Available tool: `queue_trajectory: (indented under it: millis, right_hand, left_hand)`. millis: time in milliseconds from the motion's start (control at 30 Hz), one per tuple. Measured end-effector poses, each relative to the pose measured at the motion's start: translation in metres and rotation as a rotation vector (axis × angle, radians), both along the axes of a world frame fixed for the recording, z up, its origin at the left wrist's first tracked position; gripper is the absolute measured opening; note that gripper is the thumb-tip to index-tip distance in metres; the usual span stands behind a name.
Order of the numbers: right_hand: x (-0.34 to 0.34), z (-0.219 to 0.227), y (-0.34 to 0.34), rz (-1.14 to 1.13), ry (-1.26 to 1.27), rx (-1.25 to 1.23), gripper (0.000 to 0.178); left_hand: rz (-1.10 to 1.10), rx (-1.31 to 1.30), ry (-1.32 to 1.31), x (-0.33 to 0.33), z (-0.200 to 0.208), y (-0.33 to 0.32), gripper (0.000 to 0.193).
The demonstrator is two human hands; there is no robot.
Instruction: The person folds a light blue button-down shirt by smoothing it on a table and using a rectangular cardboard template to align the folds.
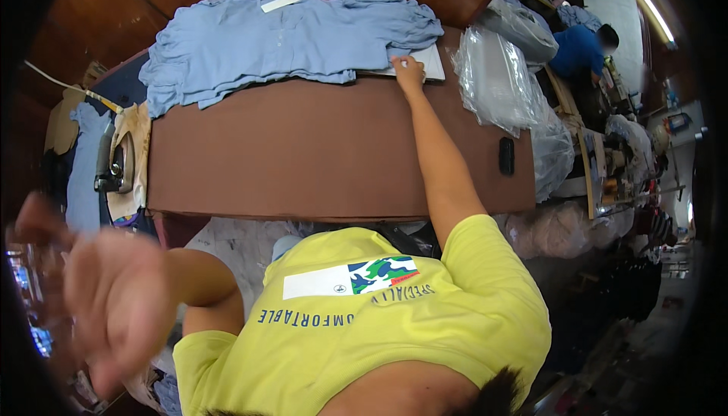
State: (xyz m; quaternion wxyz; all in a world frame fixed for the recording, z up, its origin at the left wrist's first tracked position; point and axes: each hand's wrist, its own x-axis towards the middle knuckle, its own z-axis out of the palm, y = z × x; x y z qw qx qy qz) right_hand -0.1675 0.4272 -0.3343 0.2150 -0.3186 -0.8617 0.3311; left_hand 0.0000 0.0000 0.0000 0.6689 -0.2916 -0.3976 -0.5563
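Light blue shirts (280,44) lie layered across the far side of the brown table, with a small white tag (280,3) on top. My right hand (410,75) reaches out to their right end, its fingers closed at the edge of the blue cloth. Under that hand, a flat white sheet or board (432,65) sticks out from beneath the shirts. Raised close to the camera at the left, my left hand (121,302) is away from the table. Motion smears its fingers, and I can make out nothing in it.
An iron (110,166) stands on a scorched pad at the table's (288,150) left end. Clear plastic bags (497,82) hang over the right end, near a small black object (506,156). Beyond them a person in blue (580,52) bends over a workbench.
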Motion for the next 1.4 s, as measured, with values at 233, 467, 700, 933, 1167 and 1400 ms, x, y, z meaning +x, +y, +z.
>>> queue_trajectory:
  millis: [233, 467, 700, 933, 1167, 1400]
  right_hand:
    - [-0.027, 0.046, -0.027, 0.093, 0.236, -0.011, 0.022]
    - [0.13, 0.112, -0.182, 1.368, 0.271, 0.03, 0.011]
    - [0.147, 0.06, -0.164, 1.412, -0.284, -0.383, 0.021]
    - [0.069, 0.031, -0.174, 0.768, -0.318, -0.782, 0.035]
    - [0.098, 0.02, -0.242, 1.203, -0.464, -1.55, 0.029]
    - [0.128, 0.046, -0.165, 0.832, -0.229, -1.529, 0.019]
  left_hand:
    - [-0.639, -0.334, -0.76, -0.067, -0.11, 0.015, 0.028]
    - [-0.643, -0.102, -1.356, -0.089, -0.179, -0.016, 0.033]
    - [-0.281, -0.07, -1.782, -0.115, -0.302, -0.022, 0.058]
    - [-0.86, 0.01, -1.656, -0.086, -0.284, -0.018, 0.045]
    - [-1.395, 0.631, -1.537, -0.019, -0.247, -0.002, 0.027]
    - [-1.223, 0.743, -1.503, 0.027, -0.281, -0.069, 0.032]
